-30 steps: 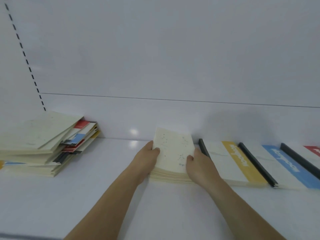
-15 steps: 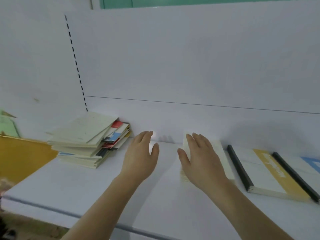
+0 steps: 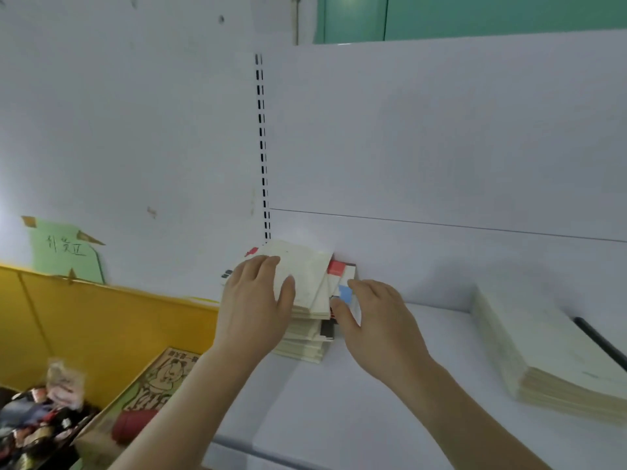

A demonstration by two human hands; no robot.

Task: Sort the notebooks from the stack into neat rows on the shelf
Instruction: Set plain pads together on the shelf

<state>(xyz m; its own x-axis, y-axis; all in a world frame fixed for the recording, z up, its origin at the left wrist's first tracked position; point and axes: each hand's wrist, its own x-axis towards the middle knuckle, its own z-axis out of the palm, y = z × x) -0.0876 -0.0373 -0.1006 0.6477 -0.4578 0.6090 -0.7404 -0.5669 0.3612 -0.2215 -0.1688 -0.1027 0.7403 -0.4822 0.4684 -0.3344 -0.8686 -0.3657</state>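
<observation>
The mixed stack of notebooks [image 3: 305, 337] sits at the shelf's left end against the back panel, its cream top notebook [image 3: 308, 276] lying askew. My left hand [image 3: 254, 307] rests flat on that top cover, fingers spread toward its far left edge. My right hand [image 3: 380, 323] is at the stack's right side, with thumb and forefinger pinching the corner of a blue-marked notebook [image 3: 346, 294] that sticks out under a red-marked one [image 3: 336, 267]. To the right lies a squared pile of cream notebooks [image 3: 529, 351].
The white shelf [image 3: 356, 418] has bare surface between the stack and the cream pile. A black-spined notebook [image 3: 597, 340] lies beyond the pile. Left of the shelf stands a yellow bin [image 3: 101, 327] holding a printed cardboard box [image 3: 149, 391] and small packets. A green note [image 3: 64, 252] is taped to the wall.
Both hands left the cream pile they had squared up and moved left to the mixed stack. The view swung left with them, bringing the yellow bin into sight.
</observation>
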